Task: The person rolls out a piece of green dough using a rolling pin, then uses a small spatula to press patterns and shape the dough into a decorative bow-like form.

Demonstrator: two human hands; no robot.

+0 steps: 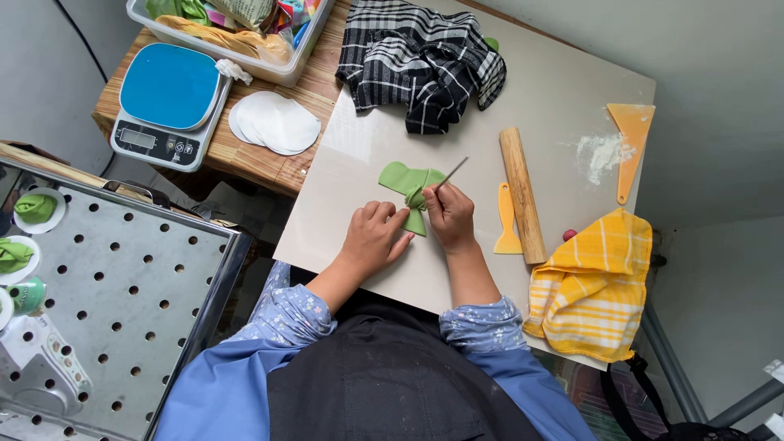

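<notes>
The green dough piece, pinched at its waist near the board's middle, is held flat by the left hand while a thin stick, gripped in the right hand, is angled toward the far right corner.

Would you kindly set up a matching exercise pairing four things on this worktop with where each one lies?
Things:
1. green dough piece
2. wooden rolling pin
3. checked black cloth
4. yellow striped towel

Places:
A. draped over the board's near right corner
B. bunched at the board's far edge
C. under the fingers of both hands
D. just right of the hands, beside a small yellow scraper

Pairs: 1-C, 2-D, 3-B, 4-A
</notes>
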